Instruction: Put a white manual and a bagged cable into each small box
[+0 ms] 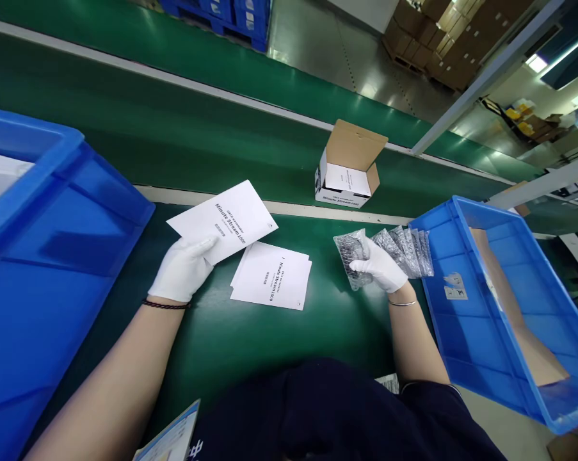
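Observation:
White-gloved, my left hand [185, 266] grips a white printed manual [235, 221] by its lower left corner, thumb on top. Just right of it a few more manuals [274, 275] lie overlapped on the green work surface [250, 339]. My right hand [379, 264], gloved too, is closed on a clear plastic bag [352, 256] with dark contents that I cannot make out. Beside that hand several similar bags [408, 250] lean in a row against a blue bin.
An open printed carton [344, 186] with a manual inside stands on the green conveyor [197, 144]. One blue bin [34, 288] flanks the left side; another blue bin [437, 282], holding cardboard, is at the right. A metal post [485, 80] rises at the back right.

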### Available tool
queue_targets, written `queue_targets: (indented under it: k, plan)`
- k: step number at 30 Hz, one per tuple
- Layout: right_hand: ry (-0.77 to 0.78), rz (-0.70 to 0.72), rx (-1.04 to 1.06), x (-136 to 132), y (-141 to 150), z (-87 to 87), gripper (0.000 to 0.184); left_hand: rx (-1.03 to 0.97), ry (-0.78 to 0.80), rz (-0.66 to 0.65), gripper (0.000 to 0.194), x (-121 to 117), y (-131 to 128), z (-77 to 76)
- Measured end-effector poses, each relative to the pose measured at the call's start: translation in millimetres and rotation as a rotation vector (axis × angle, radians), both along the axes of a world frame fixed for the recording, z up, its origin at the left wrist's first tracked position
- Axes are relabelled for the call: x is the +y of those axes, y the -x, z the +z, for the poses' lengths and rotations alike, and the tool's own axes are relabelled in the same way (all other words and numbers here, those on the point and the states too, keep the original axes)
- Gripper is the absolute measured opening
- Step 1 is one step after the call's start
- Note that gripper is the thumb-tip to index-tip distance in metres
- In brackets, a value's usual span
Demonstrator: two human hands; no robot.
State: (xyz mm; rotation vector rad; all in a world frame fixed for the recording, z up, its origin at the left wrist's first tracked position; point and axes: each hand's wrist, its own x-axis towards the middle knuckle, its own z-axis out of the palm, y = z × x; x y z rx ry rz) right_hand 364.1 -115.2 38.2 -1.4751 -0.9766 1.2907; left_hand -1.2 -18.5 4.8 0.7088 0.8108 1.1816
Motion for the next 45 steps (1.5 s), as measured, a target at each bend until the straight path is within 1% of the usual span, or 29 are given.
queue_targets:
  k: [2, 4, 7, 10, 13, 16, 19, 22, 24, 26, 28, 30, 34, 39, 42, 45]
  plan:
    - [0.021, 0.09, 0.088, 13, 15, -9.6, 0.059, -0.002, 0.002, 0.012, 0.054, 1, 1, -0.2]
    - [0.044, 0.136, 0.165, 25, 29, -17.5, 0.048, -0.003, 0.03, 0.037, 0.054, 2, 3, -0.9]
    - [0.04, 0.165, 0.325, 38, 46, -25.8, 0.043, -0.022, 0.044, 0.044, 0.056, 5, 6, -1.8]
    - [0.05, 0.134, 0.434, 42, 55, -32.2, 0.036, -0.036, 0.026, 0.025, 0.058, 7, 7, -2.6]
    - [0.042, 0.08, 0.497, 43, 56, -37.3, 0.033, -0.02, 0.028, 0.014, 0.058, 9, 6, -4.6]
    - [0.017, 0.029, 0.506, 43, 54, -40.8, 0.032, 0.012, 0.061, 0.031, 0.052, 10, 5, -7.5]
    - [-0.062, -0.056, 0.532, 45, 53, -43.9, 0.035, 0.056, 0.084, 0.052, 0.047, 10, 5, -9.0]
    - [-0.123, -0.061, 0.597, 48, 52, -47.4, 0.037, 0.063, 0.077, 0.042, 0.046, 10, 4, -7.4]
    - [-0.105, -0.046, 0.628, 49, 50, -49.8, 0.037, 0.052, 0.073, 0.022, 0.046, 10, 4, -5.6]
    - [-0.077, -0.061, 0.647, 49, 47, -51.5, 0.038, 0.064, 0.077, 0.011, 0.047, 10, 4, -4.9]
    - [-0.064, -0.075, 0.661, 48, 45, -52.3, 0.04, 0.101, 0.084, 0.022, 0.047, 10, 4, -5.9]
    - [-0.084, -0.089, 0.675, 47, 44, -52.5, 0.044, 0.136, 0.088, 0.029, 0.048, 11, 5, -8.3]
    - [-0.146, -0.169, 0.682, 45, 45, -55.8, 0.043, 0.175, 0.082, 0.024, 0.053, 13, 7, -12.9]
    - [-0.102, -0.266, 0.684, 47, 45, -64.6, 0.04, 0.153, 0.105, 0.034, 0.059, 14, 6, -11.9]
    - [-0.129, -0.261, 0.698, 49, 44, -66.0, 0.04, 0.154, 0.12, 0.046, 0.055, 14, 5, -10.8]
    - [-0.147, -0.23, 0.673, 50, 43, -65.4, 0.045, 0.175, 0.088, 0.031, 0.052, 13, 5, -11.5]
